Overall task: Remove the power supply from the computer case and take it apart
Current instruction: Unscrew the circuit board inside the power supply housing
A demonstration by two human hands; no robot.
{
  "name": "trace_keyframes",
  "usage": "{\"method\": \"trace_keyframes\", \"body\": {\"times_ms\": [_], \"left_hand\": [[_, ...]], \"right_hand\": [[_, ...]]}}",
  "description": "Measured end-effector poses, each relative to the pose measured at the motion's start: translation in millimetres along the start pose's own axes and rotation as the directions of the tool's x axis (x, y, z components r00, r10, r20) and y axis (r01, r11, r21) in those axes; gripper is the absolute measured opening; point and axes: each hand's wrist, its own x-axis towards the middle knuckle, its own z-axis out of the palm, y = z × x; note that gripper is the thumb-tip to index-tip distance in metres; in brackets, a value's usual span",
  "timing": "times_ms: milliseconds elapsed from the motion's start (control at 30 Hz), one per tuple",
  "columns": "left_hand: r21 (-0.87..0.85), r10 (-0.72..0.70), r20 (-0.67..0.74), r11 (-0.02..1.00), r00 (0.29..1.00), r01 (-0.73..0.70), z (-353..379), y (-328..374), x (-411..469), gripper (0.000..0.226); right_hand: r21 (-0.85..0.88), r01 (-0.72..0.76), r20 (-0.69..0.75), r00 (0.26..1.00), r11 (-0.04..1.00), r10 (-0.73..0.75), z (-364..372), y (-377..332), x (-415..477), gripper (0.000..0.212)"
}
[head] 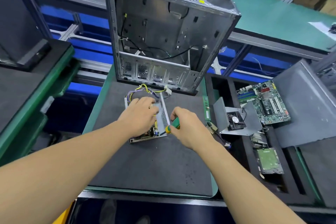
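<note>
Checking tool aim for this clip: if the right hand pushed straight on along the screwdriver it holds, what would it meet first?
The power supply: the screwdriver in the right hand points its tip at that unit's near right corner, seemingly touching, though depth is unclear.
</note>
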Motion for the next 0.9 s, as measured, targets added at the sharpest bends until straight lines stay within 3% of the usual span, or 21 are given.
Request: {"method": "trace_keyframes", "body": {"times_ms": [100, 200, 667, 900], "left_hand": [[0.016, 0.223, 0.109, 0.974, 0.969, -0.226, 12.1, -4.9, 3.6, 0.037], [0.078, 0.315, 0.195, 0.939, 0.929, -0.334, 17.5, -12.8, -2.0, 0.044], [0.134, 0.269, 0.229, 0.943, 0.936, -0.304, 16.4, -7.7, -2.4, 0.046], [0.121, 0.283, 0.231, 0.941, 0.931, -0.316, 16.3, -9.0, -1.5, 0.039]], "right_hand": [[0.027, -0.03, -0.012, 0.999, 0.999, 0.03, 6.9, 6.7, 4.4, 0.018], [0.057, -0.02, -0.028, 0.999, 0.998, 0.021, 7.9, 9.6, 9.2, 0.019], [-0.109, 0.079, 0.074, 0.995, 0.991, -0.071, 7.4, -15.2, 20.0, 0.019], [-0.104, 0.072, 0.073, 0.995, 0.992, -0.065, 5.2, -13.9, 22.0, 0.02]]}}
